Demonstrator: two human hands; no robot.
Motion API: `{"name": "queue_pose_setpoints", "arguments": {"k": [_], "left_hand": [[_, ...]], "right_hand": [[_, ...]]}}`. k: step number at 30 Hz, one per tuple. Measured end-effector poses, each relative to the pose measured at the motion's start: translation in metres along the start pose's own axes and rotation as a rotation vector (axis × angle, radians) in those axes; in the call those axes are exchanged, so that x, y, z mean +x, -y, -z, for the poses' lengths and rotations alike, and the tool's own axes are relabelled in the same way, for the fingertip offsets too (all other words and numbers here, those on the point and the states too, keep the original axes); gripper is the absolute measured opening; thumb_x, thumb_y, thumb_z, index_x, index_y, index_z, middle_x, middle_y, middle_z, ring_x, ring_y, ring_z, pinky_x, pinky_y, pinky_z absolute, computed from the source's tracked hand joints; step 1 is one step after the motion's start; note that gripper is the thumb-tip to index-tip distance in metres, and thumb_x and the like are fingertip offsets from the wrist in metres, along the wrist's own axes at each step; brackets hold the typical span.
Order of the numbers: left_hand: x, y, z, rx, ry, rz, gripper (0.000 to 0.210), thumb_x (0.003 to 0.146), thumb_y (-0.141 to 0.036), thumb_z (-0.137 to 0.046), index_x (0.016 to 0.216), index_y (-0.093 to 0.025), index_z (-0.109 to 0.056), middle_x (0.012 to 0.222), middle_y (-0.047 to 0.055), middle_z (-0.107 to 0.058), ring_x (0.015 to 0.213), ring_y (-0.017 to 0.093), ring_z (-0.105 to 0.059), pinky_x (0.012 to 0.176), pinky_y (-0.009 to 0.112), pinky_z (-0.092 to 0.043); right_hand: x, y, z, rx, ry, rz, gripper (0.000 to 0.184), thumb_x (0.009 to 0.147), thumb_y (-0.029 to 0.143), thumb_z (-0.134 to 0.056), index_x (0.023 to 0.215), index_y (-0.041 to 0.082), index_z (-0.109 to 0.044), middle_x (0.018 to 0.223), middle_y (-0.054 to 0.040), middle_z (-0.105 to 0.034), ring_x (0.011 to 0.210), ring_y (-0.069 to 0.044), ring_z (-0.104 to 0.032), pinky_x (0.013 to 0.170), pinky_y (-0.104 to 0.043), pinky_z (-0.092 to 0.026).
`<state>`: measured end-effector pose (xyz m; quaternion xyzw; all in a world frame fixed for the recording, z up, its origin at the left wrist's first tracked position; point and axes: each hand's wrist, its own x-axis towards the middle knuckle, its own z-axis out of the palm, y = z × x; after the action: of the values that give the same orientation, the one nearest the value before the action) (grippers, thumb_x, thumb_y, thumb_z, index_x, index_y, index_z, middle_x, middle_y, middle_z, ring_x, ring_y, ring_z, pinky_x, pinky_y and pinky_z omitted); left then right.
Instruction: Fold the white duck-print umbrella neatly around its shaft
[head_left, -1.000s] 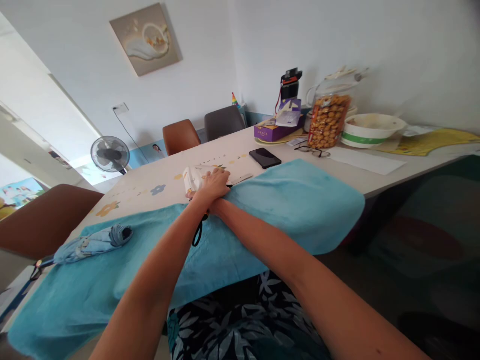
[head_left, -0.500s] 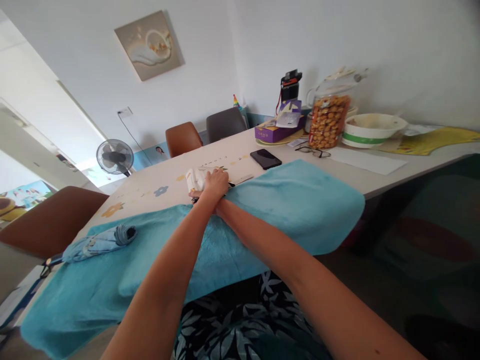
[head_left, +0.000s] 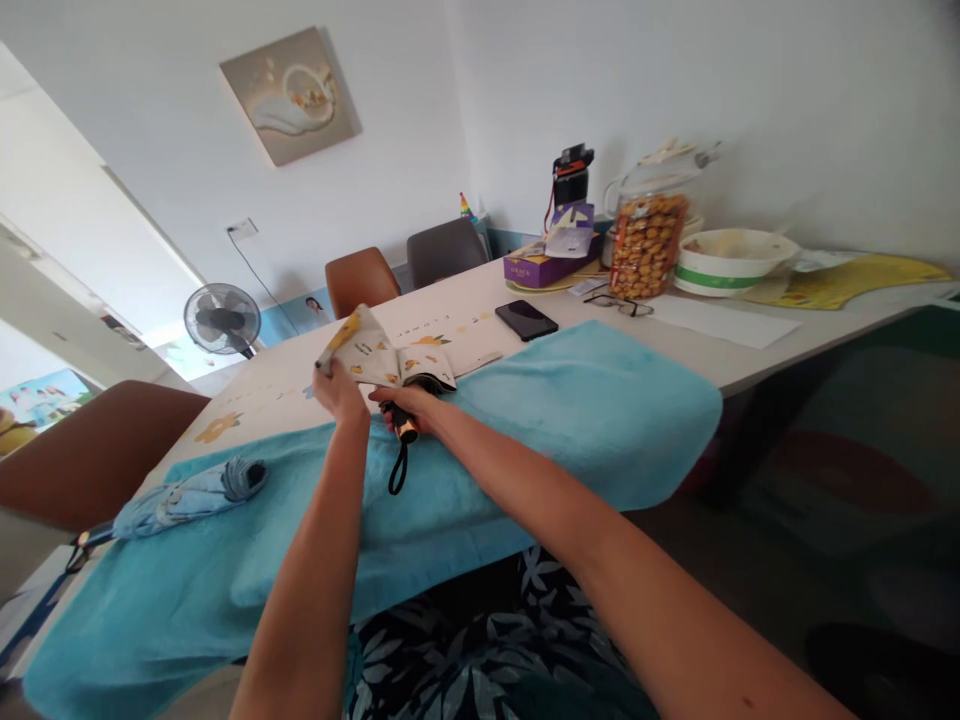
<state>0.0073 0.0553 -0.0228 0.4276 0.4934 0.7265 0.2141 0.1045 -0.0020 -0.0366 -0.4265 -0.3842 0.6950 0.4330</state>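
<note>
Working at a remove through the head camera, I have a folding umbrella [head_left: 375, 358] between two bare hands at the near side of the counter [head_left: 480, 296]. My left hand [head_left: 340, 392] pinches a raised edge of its pale, patterned fabric, fingers closed on the cloth; my right hand [head_left: 414, 406] is wrapped around the black handle [head_left: 403, 417], its gold end and wrist strap [head_left: 398, 470] hanging free below. The rest of the fabric spreads loosely just beyond the right hand; I cannot tell whether it touches the counter. Beneath lies a light-blue blanket [head_left: 577, 390], draped over the near edge, with a rolled denim bundle [head_left: 191, 497] to the left. A phone [head_left: 526, 320] lies to the right, near eyeglasses [head_left: 619, 302] and a snack jar [head_left: 649, 245].
</note>
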Motion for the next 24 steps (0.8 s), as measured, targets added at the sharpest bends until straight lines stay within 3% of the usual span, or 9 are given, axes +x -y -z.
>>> {"name": "queue_pose_setpoints", "arguments": {"k": [3, 5, 9, 11, 16, 20, 24], "left_hand": [[-0.001, 0.011, 0.021, -0.110, -0.122, 0.290, 0.015, 0.075, -0.023, -0.051, 0.088, -0.017, -0.054, 0.080, 0.002, -0.058, 0.063, 0.013, -0.058, 0.058, 0.027, -0.050], [-0.004, 0.010, 0.027, -0.159, -0.146, 0.413, 0.017, 0.073, -0.023, -0.053, 0.088, -0.017, -0.053, 0.076, 0.000, -0.056, 0.057, 0.010, -0.055, 0.054, 0.024, -0.050], [-0.006, 0.002, 0.026, -0.252, -0.135, 0.421, 0.022, 0.072, -0.022, -0.054, 0.093, -0.017, -0.052, 0.084, 0.002, -0.058, 0.065, 0.012, -0.060, 0.052, 0.022, -0.051], [-0.006, -0.002, 0.025, -0.283, -0.146, 0.450, 0.024, 0.070, -0.019, -0.054, 0.095, -0.018, -0.052, 0.089, 0.003, -0.059, 0.069, 0.013, -0.062, 0.052, 0.023, -0.052], [-0.006, -0.005, 0.027, -0.279, -0.179, 0.357, 0.020, 0.071, -0.020, -0.053, 0.091, -0.018, -0.055, 0.086, 0.003, -0.058, 0.063, 0.011, -0.059, 0.046, 0.020, -0.049], [-0.006, -0.002, 0.027, -0.249, -0.191, 0.483, 0.016, 0.070, -0.019, -0.052, 0.085, -0.016, -0.054, 0.078, 0.001, -0.055, 0.051, 0.009, -0.052, 0.044, 0.022, -0.047], [-0.003, 0.004, 0.028, -0.274, -0.105, 0.571, 0.014, 0.070, -0.015, -0.050, 0.083, -0.016, -0.055, 0.072, 0.000, -0.054, 0.051, 0.009, -0.053, 0.049, 0.023, -0.049]], "right_hand": [[-0.001, 0.000, 0.002, 0.090, 0.030, -0.037, 0.021, 0.085, 0.024, -0.067, 0.079, 0.014, -0.049, 0.056, 0.0046, -0.049, 0.046, -0.007, -0.046, 0.046, -0.020, -0.042], [-0.003, 0.000, 0.002, 0.090, 0.011, -0.008, 0.028, 0.083, 0.034, -0.069, 0.079, 0.013, -0.050, 0.057, 0.0034, -0.051, 0.046, -0.007, -0.047, 0.045, -0.019, -0.041], [-0.004, 0.002, 0.003, 0.177, 0.004, 0.010, 0.045, 0.088, 0.058, -0.052, 0.079, 0.014, -0.049, 0.056, 0.0013, -0.050, 0.041, -0.007, -0.046, 0.040, -0.018, -0.040], [-0.003, 0.003, 0.003, 0.220, -0.009, 0.003, 0.048, 0.092, 0.061, -0.043, 0.079, 0.015, -0.048, 0.055, 0.0014, -0.050, 0.038, -0.007, -0.045, 0.036, -0.018, -0.039], [0.003, 0.005, 0.007, 0.125, -0.178, 0.067, 0.041, 0.089, 0.055, -0.054, 0.078, 0.016, -0.047, 0.053, 0.0006, -0.052, 0.036, -0.010, -0.049, 0.032, -0.021, -0.044], [0.004, 0.004, 0.009, 0.057, -0.243, 0.129, 0.036, 0.084, 0.047, -0.065, 0.074, 0.016, -0.049, 0.051, 0.0011, -0.051, 0.037, -0.011, -0.050, 0.032, -0.022, -0.045], [0.000, 0.007, 0.011, 0.015, -0.227, 0.145, 0.030, 0.083, 0.037, -0.067, 0.070, 0.016, -0.050, 0.048, 0.0029, -0.050, 0.035, -0.009, -0.048, 0.032, -0.021, -0.044]]}}
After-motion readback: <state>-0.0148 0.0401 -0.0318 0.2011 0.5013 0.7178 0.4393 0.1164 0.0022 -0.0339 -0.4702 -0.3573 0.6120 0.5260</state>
